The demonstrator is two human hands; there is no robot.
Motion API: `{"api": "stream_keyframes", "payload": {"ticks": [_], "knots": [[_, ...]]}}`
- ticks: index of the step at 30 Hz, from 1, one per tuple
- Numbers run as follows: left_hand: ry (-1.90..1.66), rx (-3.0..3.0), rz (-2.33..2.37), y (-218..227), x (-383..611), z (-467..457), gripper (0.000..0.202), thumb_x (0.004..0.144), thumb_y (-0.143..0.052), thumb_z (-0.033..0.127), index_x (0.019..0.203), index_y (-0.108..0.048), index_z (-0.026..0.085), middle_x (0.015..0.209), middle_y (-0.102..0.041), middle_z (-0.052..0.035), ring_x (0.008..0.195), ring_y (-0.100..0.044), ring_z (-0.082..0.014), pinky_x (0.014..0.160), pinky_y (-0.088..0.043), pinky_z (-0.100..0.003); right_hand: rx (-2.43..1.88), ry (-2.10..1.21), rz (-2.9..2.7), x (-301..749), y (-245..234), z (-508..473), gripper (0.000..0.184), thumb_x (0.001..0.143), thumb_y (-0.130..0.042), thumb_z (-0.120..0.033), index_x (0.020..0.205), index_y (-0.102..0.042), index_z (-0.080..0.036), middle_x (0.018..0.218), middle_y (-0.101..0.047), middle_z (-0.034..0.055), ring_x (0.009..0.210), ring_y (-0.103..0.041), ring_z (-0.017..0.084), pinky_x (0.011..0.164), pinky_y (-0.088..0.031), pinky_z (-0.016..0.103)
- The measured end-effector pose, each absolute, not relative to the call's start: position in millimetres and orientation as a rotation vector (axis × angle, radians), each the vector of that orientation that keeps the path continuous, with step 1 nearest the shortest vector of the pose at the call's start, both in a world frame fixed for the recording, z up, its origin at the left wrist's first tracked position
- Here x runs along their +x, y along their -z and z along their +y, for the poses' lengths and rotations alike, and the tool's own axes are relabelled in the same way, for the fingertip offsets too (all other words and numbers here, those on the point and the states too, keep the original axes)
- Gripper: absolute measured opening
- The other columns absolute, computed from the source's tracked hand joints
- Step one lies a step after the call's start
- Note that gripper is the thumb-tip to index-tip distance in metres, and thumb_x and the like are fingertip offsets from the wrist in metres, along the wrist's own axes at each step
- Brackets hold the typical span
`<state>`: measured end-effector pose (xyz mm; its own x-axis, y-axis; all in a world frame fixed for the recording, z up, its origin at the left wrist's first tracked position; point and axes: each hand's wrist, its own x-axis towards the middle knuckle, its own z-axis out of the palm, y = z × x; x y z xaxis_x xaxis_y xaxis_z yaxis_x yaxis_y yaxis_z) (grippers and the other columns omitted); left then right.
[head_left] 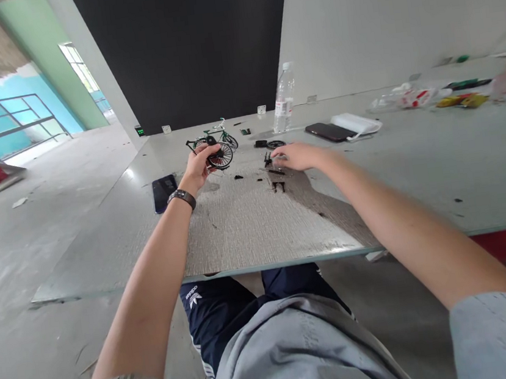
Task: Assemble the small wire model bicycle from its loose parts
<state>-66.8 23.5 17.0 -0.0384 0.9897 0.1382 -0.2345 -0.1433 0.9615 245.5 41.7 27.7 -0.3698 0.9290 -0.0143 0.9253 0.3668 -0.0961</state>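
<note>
My left hand (199, 165) is closed round a small green and black model bicycle (216, 145), held just above the grey mat (257, 226). A dark watch sits on that wrist. My right hand (297, 156) reaches over the mat with fingers bent down onto small black parts (275, 171) scattered there. Whether those fingers pinch a part I cannot make out. More tiny black pieces (279, 186) lie just in front of that hand.
A dark phone (163, 192) lies left of the mat. At the back stand a clear water bottle (284, 99), another phone (329, 131) and a white case (356, 122). Coloured clutter (453, 94) sits far right. The table's front edge (271, 266) is above my lap.
</note>
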Motion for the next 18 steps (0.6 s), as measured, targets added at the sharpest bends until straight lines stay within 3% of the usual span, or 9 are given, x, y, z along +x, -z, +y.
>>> {"api": "stream_keyframes", "payload": {"ticks": [4,10,18], "knots": [[-1.278,1.183,0.986,-16,-66,19,0.027,0.079,-0.094,0.027,0.083,-0.068,0.02,0.089,-0.075,-0.009,0.068,-0.067,-0.0153,0.054,-0.046,-0.027,-1.692,-0.198,-2.651,253,-29,42,0.051,0.107,-0.051,-0.056,0.145,-0.076,-0.032,0.146,-0.077,0.0086,0.13,-0.073,0.036,0.108,-0.057,0.051],[-1.1,1.249,1.036,-7,-69,26,0.025,0.075,-0.096,0.022,0.079,-0.071,0.018,0.088,-0.075,-0.0136,0.071,-0.068,-0.0191,0.052,-0.041,-0.028,-1.661,-0.283,-2.661,257,-30,44,0.076,0.094,-0.067,-0.074,0.155,-0.069,-0.03,0.165,-0.063,0.0118,0.146,-0.063,0.042,0.116,-0.054,0.058],[-1.062,1.299,1.009,-1,-70,31,0.025,0.074,-0.096,0.025,0.077,-0.071,0.019,0.087,-0.076,-0.0142,0.07,-0.068,-0.0202,0.057,-0.049,-0.03,-1.664,-0.246,-2.597,263,-22,54,0.051,0.105,-0.052,-0.038,0.151,-0.072,-0.027,0.155,-0.071,0.0113,0.138,-0.069,0.036,0.116,-0.053,0.054]]}}
